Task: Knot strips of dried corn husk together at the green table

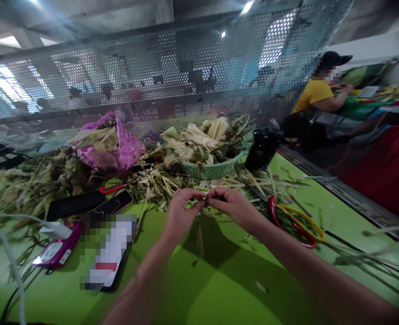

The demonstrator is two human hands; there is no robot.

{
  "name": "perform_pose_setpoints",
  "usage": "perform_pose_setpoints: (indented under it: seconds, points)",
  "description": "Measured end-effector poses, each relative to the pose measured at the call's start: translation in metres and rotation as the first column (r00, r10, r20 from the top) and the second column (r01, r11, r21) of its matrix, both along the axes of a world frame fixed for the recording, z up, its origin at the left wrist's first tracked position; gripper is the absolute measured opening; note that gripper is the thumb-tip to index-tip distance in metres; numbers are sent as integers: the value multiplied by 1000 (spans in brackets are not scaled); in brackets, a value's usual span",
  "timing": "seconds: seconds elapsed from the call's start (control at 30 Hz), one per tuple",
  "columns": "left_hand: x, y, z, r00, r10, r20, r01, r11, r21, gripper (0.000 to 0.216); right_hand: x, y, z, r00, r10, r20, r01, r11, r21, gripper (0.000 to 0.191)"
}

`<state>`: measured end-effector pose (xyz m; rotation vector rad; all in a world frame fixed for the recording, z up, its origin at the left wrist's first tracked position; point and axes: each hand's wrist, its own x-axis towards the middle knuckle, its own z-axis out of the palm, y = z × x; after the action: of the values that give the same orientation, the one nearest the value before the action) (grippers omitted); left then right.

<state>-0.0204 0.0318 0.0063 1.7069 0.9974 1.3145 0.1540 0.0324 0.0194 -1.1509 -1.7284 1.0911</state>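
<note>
My left hand (183,211) and my right hand (232,206) meet fingertip to fingertip above the green table (240,289). Both are closed in a pinch around a thin strip of dried husk (199,237), whose pale end dangles below the fingers. The part between the fingertips is small and mostly hidden. Just beyond my hands, dried husks and leaves (202,137) heap over a green perforated basket (209,170). Red-handled scissors (274,212) lie to the right of my right forearm, with a yellow-handled pair (304,221) beside them.
At the left are a phone (113,253), a purple power strip (59,248) with a white cable, a dark phone (113,203) and a red cutter (113,188). A pink bag (118,146) of husks and a black container (264,149) stand behind. A person in yellow (316,95) sits far right.
</note>
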Motion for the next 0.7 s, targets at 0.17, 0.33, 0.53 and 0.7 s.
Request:
perform_pose_setpoints:
  seconds: [0.17, 0.33, 0.53, 0.7]
  points:
    - [-1, -3, 3, 991, 66, -114, -43, 981, 190, 8, 1, 1, 0, 998, 14, -58, -15, 1000, -22, 22]
    - [3, -3, -3, 996, 82, 23, -82, 997, -4, 5, 2, -6, 4, 973, -129, 189, 73, 957, 280, 16]
    - [1, 3, -9, 934, 105, 342, 1, 955, -296, 7, 3, -15, 13, 873, -335, 354, 3, 730, 683, 12]
    - [-1, 7, -15, 911, 182, 369, -37, 930, -367, 6, 4, -19, 22, 905, -289, 313, 36, 783, 620, 12]
